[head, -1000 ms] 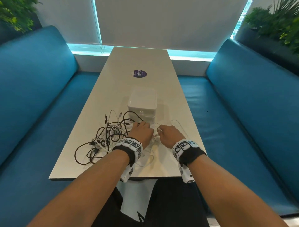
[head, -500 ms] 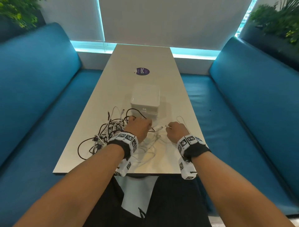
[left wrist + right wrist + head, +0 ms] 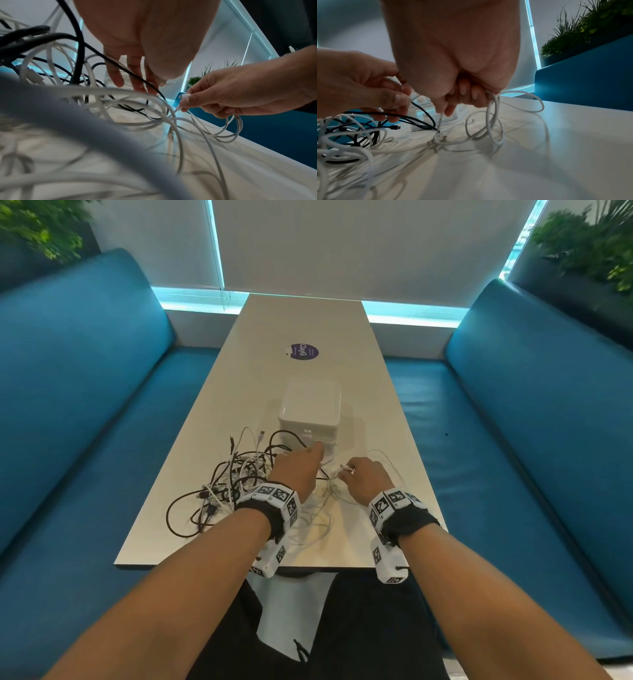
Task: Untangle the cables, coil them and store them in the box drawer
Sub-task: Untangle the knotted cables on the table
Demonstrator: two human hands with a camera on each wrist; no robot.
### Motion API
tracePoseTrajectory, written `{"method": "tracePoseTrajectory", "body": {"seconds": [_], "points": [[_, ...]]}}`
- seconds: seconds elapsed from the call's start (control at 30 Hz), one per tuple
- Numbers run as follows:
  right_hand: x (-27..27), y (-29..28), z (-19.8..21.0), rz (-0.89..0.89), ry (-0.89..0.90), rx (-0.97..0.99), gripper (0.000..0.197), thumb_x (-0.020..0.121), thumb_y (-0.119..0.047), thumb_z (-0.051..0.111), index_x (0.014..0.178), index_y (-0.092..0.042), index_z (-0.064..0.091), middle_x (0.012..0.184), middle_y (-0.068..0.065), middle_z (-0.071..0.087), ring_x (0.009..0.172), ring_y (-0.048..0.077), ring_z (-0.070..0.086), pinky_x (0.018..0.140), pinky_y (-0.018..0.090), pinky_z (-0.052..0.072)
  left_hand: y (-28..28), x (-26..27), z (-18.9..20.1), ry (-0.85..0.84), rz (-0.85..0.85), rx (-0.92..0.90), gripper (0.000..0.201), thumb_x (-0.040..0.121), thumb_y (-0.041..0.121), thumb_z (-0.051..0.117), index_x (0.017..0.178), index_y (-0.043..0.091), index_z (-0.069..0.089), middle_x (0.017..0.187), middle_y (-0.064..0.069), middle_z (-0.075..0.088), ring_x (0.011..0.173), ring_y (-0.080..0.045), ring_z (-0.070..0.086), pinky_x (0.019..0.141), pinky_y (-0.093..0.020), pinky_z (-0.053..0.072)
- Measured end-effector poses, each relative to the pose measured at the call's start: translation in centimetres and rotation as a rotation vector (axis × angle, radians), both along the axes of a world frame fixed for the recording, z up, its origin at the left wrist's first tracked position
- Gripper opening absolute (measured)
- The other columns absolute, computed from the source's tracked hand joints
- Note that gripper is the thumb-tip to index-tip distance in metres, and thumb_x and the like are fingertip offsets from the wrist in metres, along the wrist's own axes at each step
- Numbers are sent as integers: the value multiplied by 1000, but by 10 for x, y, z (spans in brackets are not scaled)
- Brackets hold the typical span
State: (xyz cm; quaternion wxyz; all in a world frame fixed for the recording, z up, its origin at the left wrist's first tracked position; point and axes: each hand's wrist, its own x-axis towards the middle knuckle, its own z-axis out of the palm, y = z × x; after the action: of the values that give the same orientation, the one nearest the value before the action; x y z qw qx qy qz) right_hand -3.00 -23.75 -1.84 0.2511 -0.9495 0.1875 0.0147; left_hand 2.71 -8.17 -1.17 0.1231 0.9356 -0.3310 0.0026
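A tangle of black and white cables (image 3: 233,477) lies on the near left of the white table (image 3: 301,320), in front of the shut white box (image 3: 310,409). My left hand (image 3: 313,455) reaches over the tangle's right edge toward the box. Its thumb and forefinger (image 3: 399,97) pinch a thin white strand. My right hand (image 3: 349,470) pinches the white cable's connector end (image 3: 182,96) between thumb and forefinger. Loops of that white cable (image 3: 493,121) hang from its curled fingers down onto the table.
A round purple sticker (image 3: 301,351) lies on the table beyond the box. Blue sofas flank the table on the left (image 3: 85,371) and on the right (image 3: 531,405). Plants stand behind both sofa backs. The table's near edge is just under my wrists.
A second ago my hands touched over the white cable. They have since drawn apart: the right hand now holds the connector end out to the right, and the left has reached forward toward the box.
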Motion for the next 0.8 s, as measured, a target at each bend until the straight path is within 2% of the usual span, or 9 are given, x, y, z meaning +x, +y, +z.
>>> {"method": "tracePoseTrajectory", "body": {"seconds": [0.07,0.13,0.23,0.3,0.4,0.47,0.57,0.73,0.8], "points": [[1,2,1,6,7,2,25,96,-34,58,99,-11,66,102,12,67,94,32,62,75,35,48,0,-1,1,-21,36,32,17,96,8,46,109,18,43,97,-2,63,90,-31,61,90,-48,40],[0,3,2,6,-18,4,21,95,-33,55,94,-13,61,98,13,66,90,33,62,69,33,43,-2,-1,1,-102,32,24,33,86,3,51,115,18,47,113,-3,58,105,-29,58,96,-47,40],[-2,3,7,25,-102,10,16,93,-31,51,91,-16,57,91,12,67,85,33,63,67,34,43,-10,-4,5,-90,-135,-130,53,78,-5,55,126,18,53,127,-1,57,118,-24,52,105,-41,37],[-4,1,12,34,-134,24,20,93,-30,49,100,-15,60,95,12,68,88,32,63,71,34,46,-16,-8,8,53,-221,-245,52,81,-5,52,129,17,56,127,-3,62,116,-24,56,103,-39,41],[-10,-2,17,8,-142,57,23,95,-29,46,104,-13,58,96,12,65,86,32,62,73,38,49,-23,-10,5,146,-162,-245,51,88,7,49,138,17,47,129,-7,62,115,-29,58,100,-43,46],[-13,-4,17,-9,-165,81,23,96,-29,45,101,-10,56,92,12,64,81,30,60,71,40,49,-24,-7,-1,105,-94,-126,45,95,19,50,139,18,44,128,-7,63,119,-29,56,102,-45,43],[-15,-4,22,-8,-196,132,23,98,-30,44,99,-9,54,85,11,64,76,28,59,68,39,47,-21,-4,-6,-27,-40,148,37,101,43,43,130,23,54,119,-6,66,120,-30,50,101,-45,32],[-13,0,32,28,-226,194,25,100,-31,47,101,-7,55,86,9,65,77,27,60,68,37,44,-21,-9,-9,-154,-5,177,29,104,42,39,110,29,64,110,0,65,113,-30,46,97,-47,30],[-12,3,32,31,-214,220,25,100,-31,49,104,-8,55,89,7,66,80,25,59,70,35,43,-22,-9,-10,-177,1,124,28,103,41,41,115,31,65,116,0,61,117,-30,42,100,-49,27]]}}
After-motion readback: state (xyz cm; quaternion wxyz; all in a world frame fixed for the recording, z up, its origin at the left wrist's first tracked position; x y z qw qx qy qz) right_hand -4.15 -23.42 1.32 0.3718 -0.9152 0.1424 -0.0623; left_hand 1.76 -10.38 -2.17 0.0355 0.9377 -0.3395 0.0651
